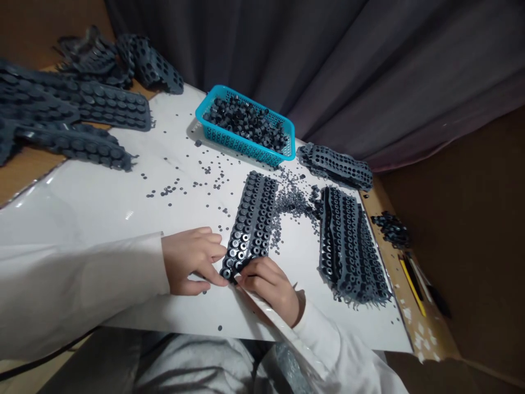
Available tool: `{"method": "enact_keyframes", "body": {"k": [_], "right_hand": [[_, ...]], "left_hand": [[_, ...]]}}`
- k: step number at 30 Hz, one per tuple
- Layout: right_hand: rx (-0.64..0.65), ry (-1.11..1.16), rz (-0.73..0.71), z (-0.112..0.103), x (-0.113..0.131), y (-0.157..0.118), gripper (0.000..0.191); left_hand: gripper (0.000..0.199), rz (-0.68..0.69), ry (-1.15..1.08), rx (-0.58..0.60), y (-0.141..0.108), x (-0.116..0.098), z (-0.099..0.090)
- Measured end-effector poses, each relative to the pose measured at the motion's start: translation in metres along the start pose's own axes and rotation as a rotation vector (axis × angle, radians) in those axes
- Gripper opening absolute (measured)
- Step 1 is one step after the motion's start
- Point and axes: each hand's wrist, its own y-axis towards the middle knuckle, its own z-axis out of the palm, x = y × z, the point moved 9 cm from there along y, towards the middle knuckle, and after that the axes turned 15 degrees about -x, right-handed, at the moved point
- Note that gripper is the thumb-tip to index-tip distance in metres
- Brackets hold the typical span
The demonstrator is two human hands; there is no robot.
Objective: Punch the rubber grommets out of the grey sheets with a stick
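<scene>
White sleeves (pixel 82 279), then a dark, ring-studded sheet (pixel 254 213), apparently rubber.

The dark grey moulded rubber sheet (pixel 254 210), an oblong strip with lengthwise rows of round, ring-topped parts either side of a plain band, lies with its shiny near end between the left hand (pixel 194 261) and right hand (pixel 273 287), its far end stretching beyond both.

Watching from a distance, I see a long, loose, off-white left sleeve (pixel 94 279), a matching right sleeve (pixel 340 345) gathered in soft creases, and pale, rumpled clothing (pixel 192 364) lower down.
</scene>
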Motion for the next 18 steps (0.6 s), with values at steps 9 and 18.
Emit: {"method": "enact_keyframes", "body": {"k": [9, 18], "right_hand": [[0.026, -0.069, -0.039, 0.003, 0.001, 0.001, 0.005], [0.012, -0.258, -0.331, 0.007, 0.01, 0.01, 0.008]], "left_hand": [[0.032, 0.001, 0.012, 0.033, 0.0, 0.0, 0.001], [0.028, -0.002, 0.003, 0.013, 0.0, -0.002, 0.0]]}}
